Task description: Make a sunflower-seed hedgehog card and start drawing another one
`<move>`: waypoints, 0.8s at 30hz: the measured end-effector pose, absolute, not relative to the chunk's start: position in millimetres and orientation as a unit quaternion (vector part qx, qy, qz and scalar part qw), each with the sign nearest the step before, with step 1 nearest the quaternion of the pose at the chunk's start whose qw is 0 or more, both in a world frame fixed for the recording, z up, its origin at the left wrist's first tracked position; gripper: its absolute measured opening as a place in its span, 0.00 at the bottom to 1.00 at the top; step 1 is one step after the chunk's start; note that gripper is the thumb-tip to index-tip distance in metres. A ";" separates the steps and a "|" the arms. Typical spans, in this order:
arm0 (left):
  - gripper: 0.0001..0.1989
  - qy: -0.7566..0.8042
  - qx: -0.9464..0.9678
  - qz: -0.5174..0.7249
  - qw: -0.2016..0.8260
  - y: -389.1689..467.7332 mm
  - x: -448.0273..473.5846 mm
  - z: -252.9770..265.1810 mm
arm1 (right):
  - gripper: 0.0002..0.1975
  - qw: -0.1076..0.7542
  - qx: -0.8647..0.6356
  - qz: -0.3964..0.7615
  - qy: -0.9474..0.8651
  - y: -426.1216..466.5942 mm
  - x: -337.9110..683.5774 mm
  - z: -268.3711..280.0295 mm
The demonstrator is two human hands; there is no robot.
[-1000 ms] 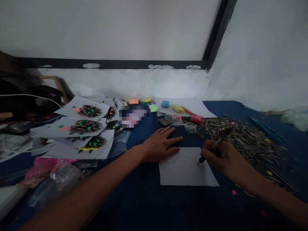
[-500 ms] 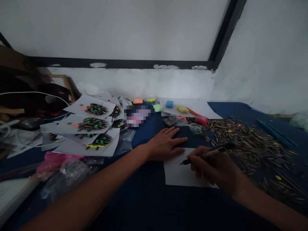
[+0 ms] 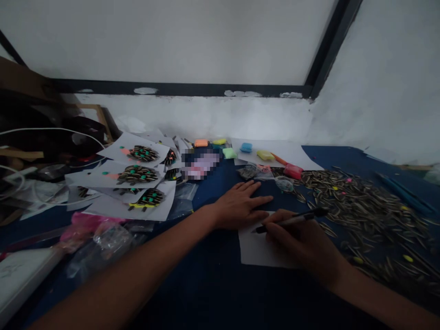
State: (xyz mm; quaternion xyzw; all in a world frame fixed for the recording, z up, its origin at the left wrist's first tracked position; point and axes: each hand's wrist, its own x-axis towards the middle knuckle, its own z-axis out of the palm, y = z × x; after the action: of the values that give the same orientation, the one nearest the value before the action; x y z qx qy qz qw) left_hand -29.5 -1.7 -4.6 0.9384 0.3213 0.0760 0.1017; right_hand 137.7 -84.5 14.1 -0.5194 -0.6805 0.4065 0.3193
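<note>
The left hand [image 3: 239,206] spreads flat at the far-left corner of white paper [image 3: 256,252], inward from the blue table [image 3: 213,279]'s far edge; the right hand [image 3: 299,243] grips a black pen [image 3: 306,216]. Markings on the white box [image 3: 25,279] are unreadable.

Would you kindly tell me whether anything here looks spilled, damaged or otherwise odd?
Yes: striped seeds are strewn loose across the blue surface beside the right hand, as if spilled, and irregular white blotches mark the dark frame.
</note>
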 end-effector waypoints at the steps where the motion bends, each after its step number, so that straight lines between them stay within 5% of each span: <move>1: 0.26 0.321 0.939 0.076 0.100 -1.9 -29.5 -4.5 | 0.14 0.318 -0.519 0.409 -0.680 -84.3 137.9 13.7; 24: 0.26 0.319 0.939 0.080 0.102 -0.9 -29.9 -7.8 | 0.13 0.314 -0.507 0.431 -0.677 -80.7 139.1 10.6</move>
State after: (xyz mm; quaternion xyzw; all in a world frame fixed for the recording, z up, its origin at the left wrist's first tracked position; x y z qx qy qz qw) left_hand -29.9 -0.9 -7.8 0.9390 0.3189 0.0798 0.1016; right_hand 139.1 -80.7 10.6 -0.5072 -0.6774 0.4306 0.3137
